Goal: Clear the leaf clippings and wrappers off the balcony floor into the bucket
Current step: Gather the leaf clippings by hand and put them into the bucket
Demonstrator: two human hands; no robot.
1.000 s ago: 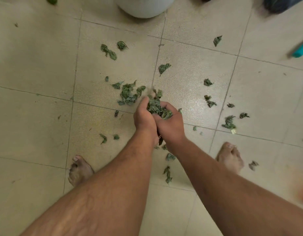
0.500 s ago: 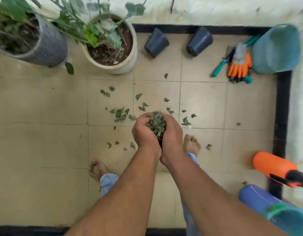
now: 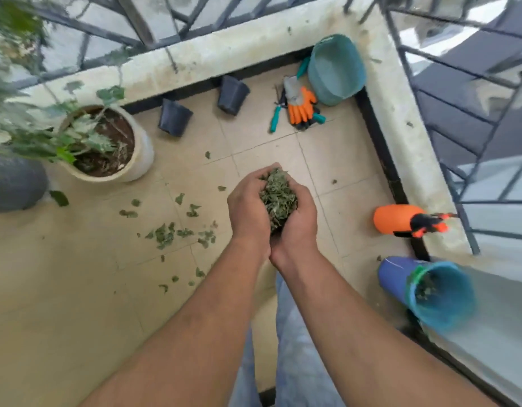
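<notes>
The left hand and right hand are cupping together, sides pressed, around a heap of leaf clippings above the middle of the floor. Probably they should be travelling level toward the blue bucket at the floor's right edge, opening only low over its mouth.

Legible text, labels, brands, numbers, signs: none. The bucket, to the right of the fingers, shows a plain wall, blurred by motion. The spray bottle, also right of the fingers, and the gloves, beyond them, carry no readable marking.
</notes>
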